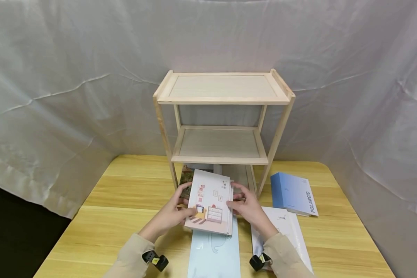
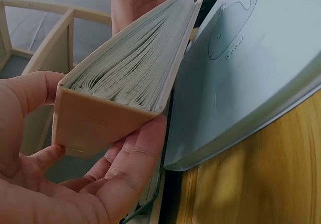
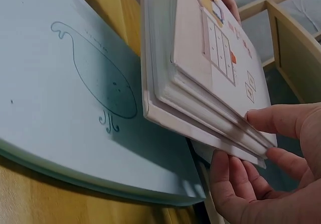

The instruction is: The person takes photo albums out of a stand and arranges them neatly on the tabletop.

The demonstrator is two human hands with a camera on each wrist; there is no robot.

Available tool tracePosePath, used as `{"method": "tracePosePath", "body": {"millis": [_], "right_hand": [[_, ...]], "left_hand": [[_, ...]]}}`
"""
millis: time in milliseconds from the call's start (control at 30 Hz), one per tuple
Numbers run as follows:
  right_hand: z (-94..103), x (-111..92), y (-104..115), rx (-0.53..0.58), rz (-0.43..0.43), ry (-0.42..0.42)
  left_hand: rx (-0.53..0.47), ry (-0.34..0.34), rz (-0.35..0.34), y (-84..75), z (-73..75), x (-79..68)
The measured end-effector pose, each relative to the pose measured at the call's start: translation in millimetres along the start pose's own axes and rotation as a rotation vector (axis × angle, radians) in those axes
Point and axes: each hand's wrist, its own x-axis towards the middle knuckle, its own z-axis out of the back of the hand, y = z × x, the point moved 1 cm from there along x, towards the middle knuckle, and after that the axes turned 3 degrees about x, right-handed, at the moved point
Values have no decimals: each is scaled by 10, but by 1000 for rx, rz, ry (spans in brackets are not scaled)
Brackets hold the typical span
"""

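Both hands hold a thick white photo album (image 1: pixel 208 200) with a drawn room scene on its cover, tilted in front of the wooden shelf's lowest level. My left hand (image 1: pixel 176 212) grips the spine side, thumb on the cover and fingers beneath; the left wrist view shows the spine (image 2: pixel 103 121) and bunched pages (image 2: pixel 125 73). On the opposite side, my right hand (image 1: pixel 247 204) pinches the cover edges (image 3: pixel 220 118), thumb on top and fingers under. Below the held album lies a pale blue album (image 1: pixel 213 251) with a whale drawing, partly covered by it.
A three-level wooden shelf (image 1: pixel 219 160) stands at the back of the table (image 1: pixel 125 200). A dark-covered book (image 1: pixel 186 175) lies on its bottom level. To the right are a blue Polaroid album (image 1: pixel 293 195) and a white album (image 1: pixel 297 235), partly under the right forearm. Grey cloth (image 1: pixel 90 96) hangs behind.
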Motion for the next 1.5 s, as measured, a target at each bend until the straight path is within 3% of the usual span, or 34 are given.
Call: {"method": "tracePosePath", "body": {"millis": [1067, 1500], "right_hand": [[-325, -171, -37, 30, 20, 113], [-455, -214, -42, 23, 7, 139]], "left_hand": [[-46, -20, 45, 290, 186, -442], [-52, -28, 88, 391, 268, -543]]}}
